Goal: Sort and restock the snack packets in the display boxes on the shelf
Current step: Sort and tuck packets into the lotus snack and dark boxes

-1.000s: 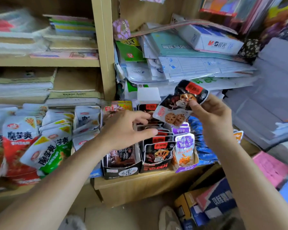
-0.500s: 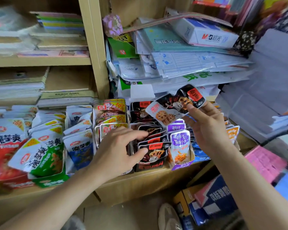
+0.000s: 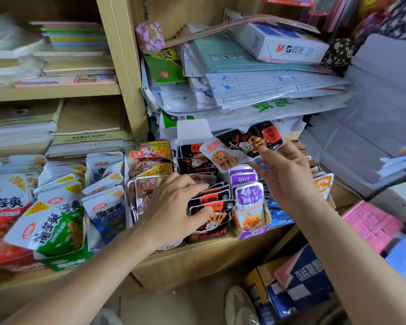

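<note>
My right hand (image 3: 284, 177) pinches two lotus-root snack packets (image 3: 242, 146), one white and one black, above the display boxes. My left hand (image 3: 174, 207) rests on the row of black lotus-root packets (image 3: 211, 207) in the black display box (image 3: 206, 235), thumb on the front packet and fingers spread over the ones behind. A purple box of small-fish packets (image 3: 250, 207) stands right of it. Red-label packets (image 3: 148, 160) fill the box to the left.
Konjac snack packets in red, green and blue (image 3: 52, 212) crowd the left of the shelf. Stationery packs and a paper ream (image 3: 281, 45) pile above the boxes. Cartons (image 3: 298, 277) and pink paper (image 3: 373, 224) lie at lower right. A wooden upright (image 3: 122, 66) divides the shelf.
My left hand slid right from the red-label box onto the black lotus-root packets. My right hand kept the two packets raised and shifted slightly right.
</note>
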Available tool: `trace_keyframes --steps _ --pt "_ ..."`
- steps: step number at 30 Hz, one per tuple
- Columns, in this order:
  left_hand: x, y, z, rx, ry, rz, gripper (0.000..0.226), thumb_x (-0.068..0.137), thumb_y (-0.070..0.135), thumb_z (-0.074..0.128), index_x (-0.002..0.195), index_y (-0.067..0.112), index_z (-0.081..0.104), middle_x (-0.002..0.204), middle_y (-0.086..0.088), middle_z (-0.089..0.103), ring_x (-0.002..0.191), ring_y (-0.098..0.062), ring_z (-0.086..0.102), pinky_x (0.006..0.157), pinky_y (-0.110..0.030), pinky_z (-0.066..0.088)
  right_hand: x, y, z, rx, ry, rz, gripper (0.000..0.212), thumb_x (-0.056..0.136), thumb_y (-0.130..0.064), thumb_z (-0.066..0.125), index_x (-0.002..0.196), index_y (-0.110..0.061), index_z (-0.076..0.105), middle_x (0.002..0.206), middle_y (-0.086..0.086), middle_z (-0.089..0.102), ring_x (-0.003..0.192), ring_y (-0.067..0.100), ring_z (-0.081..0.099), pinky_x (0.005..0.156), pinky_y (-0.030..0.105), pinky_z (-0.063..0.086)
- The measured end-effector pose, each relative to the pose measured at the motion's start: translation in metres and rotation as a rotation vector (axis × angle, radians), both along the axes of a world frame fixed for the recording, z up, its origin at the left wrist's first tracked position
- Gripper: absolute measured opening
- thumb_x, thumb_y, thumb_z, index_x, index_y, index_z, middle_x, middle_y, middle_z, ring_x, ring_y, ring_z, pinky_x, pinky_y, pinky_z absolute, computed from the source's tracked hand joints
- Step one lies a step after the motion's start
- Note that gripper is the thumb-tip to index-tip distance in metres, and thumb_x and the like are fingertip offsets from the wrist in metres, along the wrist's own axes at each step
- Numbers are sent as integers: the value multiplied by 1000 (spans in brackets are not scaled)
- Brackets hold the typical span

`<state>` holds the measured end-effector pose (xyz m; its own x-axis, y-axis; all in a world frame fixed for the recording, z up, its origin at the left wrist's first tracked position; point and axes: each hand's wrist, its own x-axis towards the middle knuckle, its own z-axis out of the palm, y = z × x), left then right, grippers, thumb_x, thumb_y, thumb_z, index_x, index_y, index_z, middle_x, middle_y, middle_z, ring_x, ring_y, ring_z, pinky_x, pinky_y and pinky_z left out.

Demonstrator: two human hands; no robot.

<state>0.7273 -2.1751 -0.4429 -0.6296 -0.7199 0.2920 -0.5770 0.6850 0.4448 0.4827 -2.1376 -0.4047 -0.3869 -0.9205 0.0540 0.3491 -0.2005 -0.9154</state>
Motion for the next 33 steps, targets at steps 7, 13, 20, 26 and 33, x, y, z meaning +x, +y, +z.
trace_keyframes --steps 7,13,20,26,33 --pt "10 20 -2 -3 120 -44 51 89 59 56 122 25 73 101 20 65 96 3 59 88 -14 44 4 -1 -5 85 316 203 18 87 7 67 102 -3 69 92 11 77 88 26 75 81 36 61" --pt "9 29 -4 -154 154 30 45 87 54 65 115 21 77 104 10 76 96 -4 69 87 -25 55 -3 0 -12 149 873 393 23 91 -7 73 108 -22 73 84 29 66 69 41 58 68 46 43" --pt "14 26 -4 -163 179 -5 46 82 54 72 111 19 78 107 11 76 97 -3 70 85 -21 56 4 21 4 81 1042 617 64 85 -41 77 141 -44 49 140 -16 45 135 3 42 103 22 43" --pt "26 -23 18 -93 356 7 23 90 33 60 95 22 79 79 12 74 74 -4 62 65 -26 49 12 23 -14 36 1273 496 69 71 -32 91 131 -36 59 129 -16 54 120 0 52 89 7 38" --pt "7 -56 27 -209 -114 73 22 82 54 75 102 45 77 74 15 43 80 -18 43 66 -32 24 14 26 -10 13 1289 478 61 71 -46 84 128 -34 64 124 -13 62 117 4 58 96 17 45"
